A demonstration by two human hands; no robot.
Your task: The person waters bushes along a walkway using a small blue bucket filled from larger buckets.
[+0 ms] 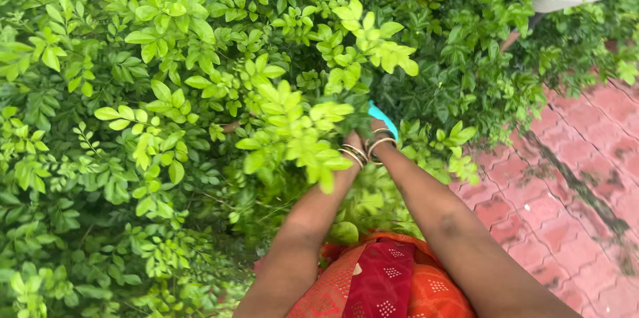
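Both my arms reach forward into a dense green bush. My left hand and my right hand sit close together at its edge, and bright leafy sprigs hide nearly all of both. Thin metal bangles circle each wrist. A turquoise object pokes out just beyond my right hand. Leaves cover its shape and the fingers around it, so I cannot tell whether either hand grips it or the twigs.
Red interlocking paving with dark, mossy joints runs along the right. A pale pot rim shows at the top right behind foliage. My orange and red patterned garment fills the bottom centre.
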